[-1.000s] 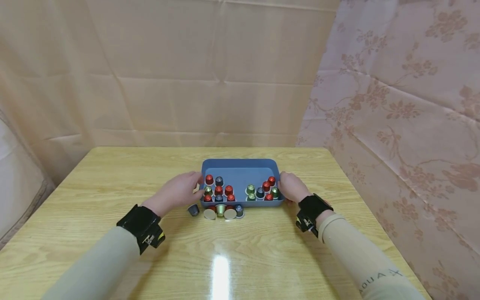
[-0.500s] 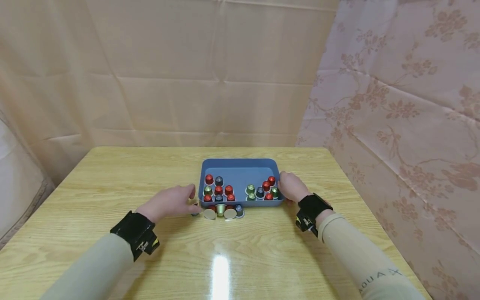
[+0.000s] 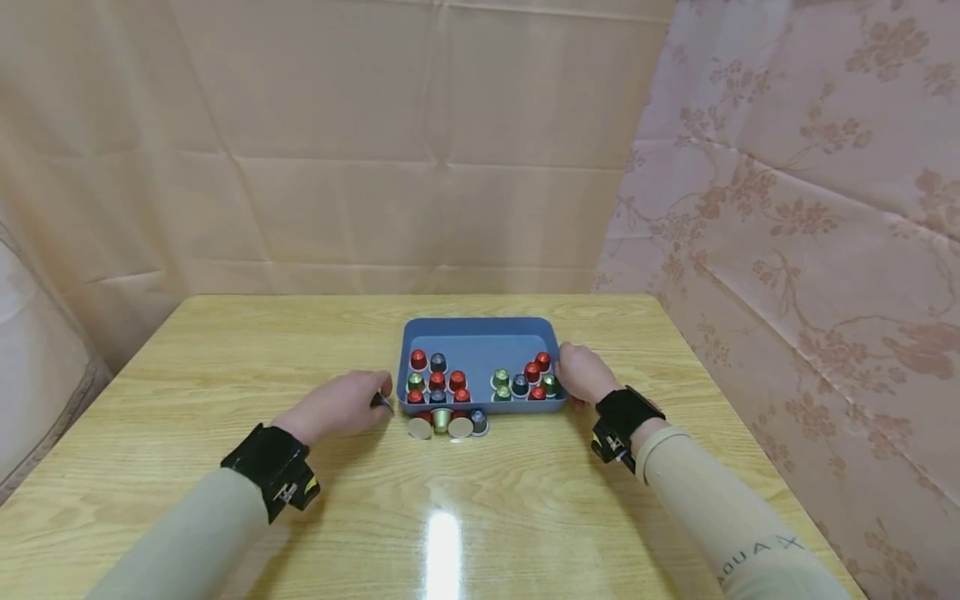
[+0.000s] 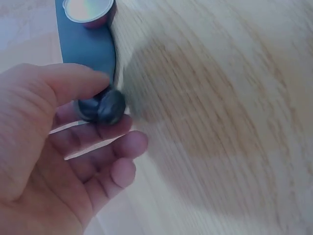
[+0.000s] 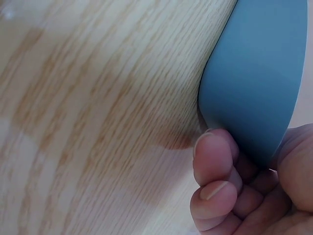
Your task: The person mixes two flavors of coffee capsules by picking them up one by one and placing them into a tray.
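A dark coffee capsule (image 4: pixel 112 105) is pinched between the thumb and fingers of my left hand (image 3: pixel 339 406), just left of the blue tray (image 3: pixel 480 343). My right hand (image 3: pixel 588 374) grips the tray's right end, its fingers curled against the wall in the right wrist view. Red, green and dark capsules stand inside the tray in two groups. One group, including a red capsule (image 3: pixel 457 380), is on the left; the other, with a green capsule (image 3: pixel 501 379), is on the right.
Several capsules lie on the wooden table (image 3: pixel 360 517) against the tray's front wall, among them a pale green capsule (image 3: pixel 441 421) and a dark capsule (image 3: pixel 478 422). A beige curtain (image 3: pixel 337 167) hangs behind; a floral cloth (image 3: pixel 810 250) hangs on the right.
My left hand has left the tray's left edge, moved down and toward me, and picked up the dark capsule that lay on the table. The right hand has stayed on the tray.
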A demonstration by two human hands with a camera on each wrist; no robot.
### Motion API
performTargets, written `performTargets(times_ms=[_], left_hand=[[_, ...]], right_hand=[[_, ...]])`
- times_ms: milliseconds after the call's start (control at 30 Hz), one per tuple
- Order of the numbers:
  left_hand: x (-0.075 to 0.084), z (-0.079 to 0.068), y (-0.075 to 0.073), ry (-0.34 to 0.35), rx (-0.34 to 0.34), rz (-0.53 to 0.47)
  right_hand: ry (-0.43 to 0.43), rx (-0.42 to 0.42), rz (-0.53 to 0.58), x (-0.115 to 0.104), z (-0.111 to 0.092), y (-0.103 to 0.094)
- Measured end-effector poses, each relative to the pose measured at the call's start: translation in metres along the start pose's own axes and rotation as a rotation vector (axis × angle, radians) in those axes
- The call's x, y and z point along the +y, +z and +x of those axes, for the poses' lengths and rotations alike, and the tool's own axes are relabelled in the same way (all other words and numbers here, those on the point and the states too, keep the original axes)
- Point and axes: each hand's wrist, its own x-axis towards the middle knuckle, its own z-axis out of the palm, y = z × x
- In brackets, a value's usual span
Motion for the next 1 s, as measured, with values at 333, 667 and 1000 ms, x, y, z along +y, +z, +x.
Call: performTargets(times_ms=[333,667,1000], left_hand=[[0.006,0.005,-0.015,-0.020,0.150,-0.027],[0.023,0.013,-0.025,0.041,0.227,0.017],[0.038,0.042,-0.025,0.114,0.257,-0.004]], right_hand=[[0.019,-0.020,0.011,-0.001,-0.001,0.000],[0.023,-0.029,0.009,-0.001,0.000,0.000],[0.040,-0.038,0.006,-0.003,-0.001,-0.001]])
